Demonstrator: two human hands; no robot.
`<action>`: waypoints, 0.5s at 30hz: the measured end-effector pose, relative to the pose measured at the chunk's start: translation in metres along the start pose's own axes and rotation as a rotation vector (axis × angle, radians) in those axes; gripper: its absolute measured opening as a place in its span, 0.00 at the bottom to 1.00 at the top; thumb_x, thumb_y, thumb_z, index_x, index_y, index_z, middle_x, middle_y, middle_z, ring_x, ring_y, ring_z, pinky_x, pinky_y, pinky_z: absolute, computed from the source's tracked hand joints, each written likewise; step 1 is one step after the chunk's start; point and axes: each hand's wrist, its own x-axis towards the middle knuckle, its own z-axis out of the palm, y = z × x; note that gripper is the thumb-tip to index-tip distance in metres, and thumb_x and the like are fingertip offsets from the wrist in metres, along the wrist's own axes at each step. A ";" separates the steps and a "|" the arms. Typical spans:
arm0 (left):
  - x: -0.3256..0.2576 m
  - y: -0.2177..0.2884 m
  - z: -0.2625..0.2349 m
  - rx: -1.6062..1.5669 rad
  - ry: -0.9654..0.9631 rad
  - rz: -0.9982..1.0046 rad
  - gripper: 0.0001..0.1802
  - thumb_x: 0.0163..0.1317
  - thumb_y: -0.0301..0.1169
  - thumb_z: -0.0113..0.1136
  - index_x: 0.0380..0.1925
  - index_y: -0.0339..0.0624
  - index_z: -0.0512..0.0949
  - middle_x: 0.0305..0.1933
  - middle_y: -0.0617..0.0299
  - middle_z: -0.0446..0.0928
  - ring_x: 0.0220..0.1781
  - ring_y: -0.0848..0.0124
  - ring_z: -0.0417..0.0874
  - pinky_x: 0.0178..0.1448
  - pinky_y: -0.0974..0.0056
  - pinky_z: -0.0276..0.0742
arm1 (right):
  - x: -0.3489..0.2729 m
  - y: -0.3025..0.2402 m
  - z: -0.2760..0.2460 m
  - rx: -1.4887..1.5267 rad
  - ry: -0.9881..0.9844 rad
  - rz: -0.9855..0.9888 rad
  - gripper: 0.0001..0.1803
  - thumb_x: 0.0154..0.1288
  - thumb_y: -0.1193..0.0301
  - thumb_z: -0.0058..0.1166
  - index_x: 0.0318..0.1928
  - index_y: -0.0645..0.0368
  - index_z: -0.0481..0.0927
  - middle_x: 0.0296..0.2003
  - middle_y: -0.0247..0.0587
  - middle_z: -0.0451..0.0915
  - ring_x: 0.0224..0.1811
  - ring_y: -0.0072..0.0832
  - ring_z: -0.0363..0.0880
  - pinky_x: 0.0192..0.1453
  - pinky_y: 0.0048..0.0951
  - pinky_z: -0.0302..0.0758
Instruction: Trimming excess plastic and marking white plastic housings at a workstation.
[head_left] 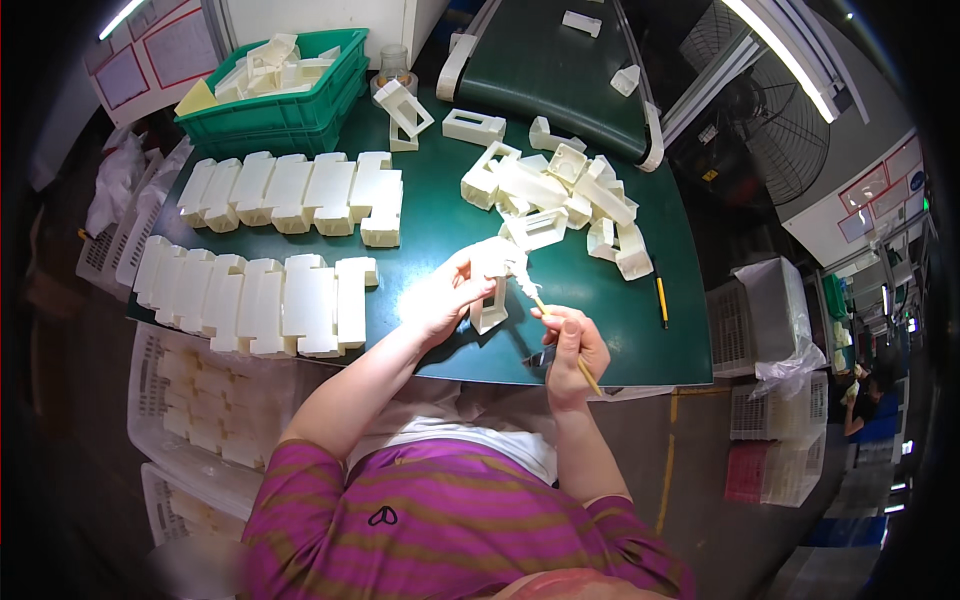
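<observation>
Hollow white plastic frame [497, 262], thin yellow stick [590, 377]
Left hand [446, 297] grips the frame; right hand [577, 350] holds the stick.

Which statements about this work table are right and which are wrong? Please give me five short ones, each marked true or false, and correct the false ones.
1. The left hand holds a white part. True.
2. The right hand is empty. False: it holds a thin yellowish stick.
3. The green crate stands at the table's far right corner. False: it stands at the far left.
4. Two rows of white pieces are on the left side. True.
5. The yellow pen-like tool lies inside the green crate. False: it lies near the table's right edge.
</observation>
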 end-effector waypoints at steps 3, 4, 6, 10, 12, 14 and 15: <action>-0.004 0.004 0.000 0.002 -0.034 0.025 0.33 0.54 0.29 0.61 0.59 0.38 0.59 0.56 0.58 0.68 0.58 0.70 0.68 0.62 0.64 0.63 | 0.017 0.009 -0.012 -0.232 0.068 0.054 0.16 0.69 0.66 0.40 0.29 0.64 0.75 0.30 0.46 0.80 0.24 0.16 0.68 0.26 0.15 0.63; -0.005 0.005 0.002 -0.008 -0.081 0.033 0.35 0.54 0.32 0.62 0.60 0.38 0.59 0.57 0.57 0.67 0.60 0.67 0.68 0.64 0.60 0.62 | 0.018 0.024 -0.021 -0.027 0.121 0.265 0.17 0.69 0.64 0.40 0.29 0.63 0.75 0.28 0.48 0.80 0.21 0.16 0.68 0.22 0.14 0.60; -0.004 0.004 0.007 -0.040 -0.114 -0.015 0.34 0.55 0.34 0.61 0.60 0.38 0.59 0.57 0.57 0.67 0.59 0.66 0.69 0.63 0.59 0.64 | 0.018 0.026 -0.029 0.161 0.177 0.254 0.18 0.69 0.64 0.39 0.28 0.63 0.75 0.27 0.47 0.80 0.20 0.15 0.68 0.21 0.13 0.59; -0.002 0.012 0.020 -0.076 -0.170 -0.137 0.33 0.54 0.37 0.62 0.57 0.38 0.61 0.55 0.56 0.68 0.57 0.64 0.70 0.60 0.57 0.68 | 0.021 0.022 -0.031 0.373 0.217 0.292 0.19 0.69 0.63 0.39 0.27 0.63 0.75 0.25 0.50 0.79 0.15 0.17 0.67 0.18 0.13 0.57; -0.007 0.009 0.007 -0.012 -0.143 -0.088 0.33 0.54 0.37 0.62 0.57 0.37 0.61 0.55 0.56 0.68 0.57 0.64 0.71 0.59 0.57 0.69 | 0.024 0.027 -0.031 0.395 0.113 0.332 0.19 0.69 0.64 0.39 0.27 0.64 0.74 0.25 0.51 0.79 0.14 0.20 0.67 0.17 0.14 0.58; -0.011 0.008 0.004 0.056 -0.094 -0.039 0.31 0.54 0.36 0.62 0.54 0.37 0.62 0.54 0.57 0.68 0.56 0.66 0.71 0.59 0.59 0.69 | 0.024 0.027 -0.040 0.527 0.113 0.371 0.18 0.69 0.66 0.38 0.25 0.64 0.74 0.22 0.51 0.77 0.14 0.24 0.68 0.17 0.16 0.59; -0.010 0.008 0.004 0.062 -0.094 -0.041 0.31 0.54 0.36 0.62 0.54 0.37 0.62 0.54 0.57 0.68 0.56 0.66 0.71 0.59 0.59 0.69 | 0.025 0.027 -0.043 0.593 0.123 0.392 0.19 0.68 0.67 0.38 0.24 0.64 0.74 0.21 0.51 0.77 0.14 0.26 0.68 0.16 0.16 0.59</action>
